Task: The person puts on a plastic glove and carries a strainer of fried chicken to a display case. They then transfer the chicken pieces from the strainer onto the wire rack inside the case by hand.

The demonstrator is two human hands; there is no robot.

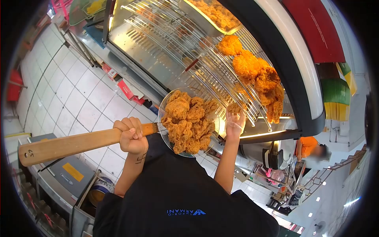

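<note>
My left hand (131, 135) is wrapped round the long wooden handle (75, 144) of a round wire strainer (161, 114). Several pieces of fried chicken (185, 122) are heaped in the strainer, in front of my body. To its right, my right hand (234, 121), in what looks like a clear plastic glove, reaches to the front of the wire rack (193, 71). Its fingers are closed on a piece of fried chicken (234, 108). More fried chicken (258, 73) lies along the right side of the rack, inside the lit display case.
A tray of fried food (215, 15) sits at the top of the case. The case's dark curved frame (272, 43) borders the rack on the right. A grey appliance (67, 173) stands at lower left. A person in orange (306, 147) is farther off at right.
</note>
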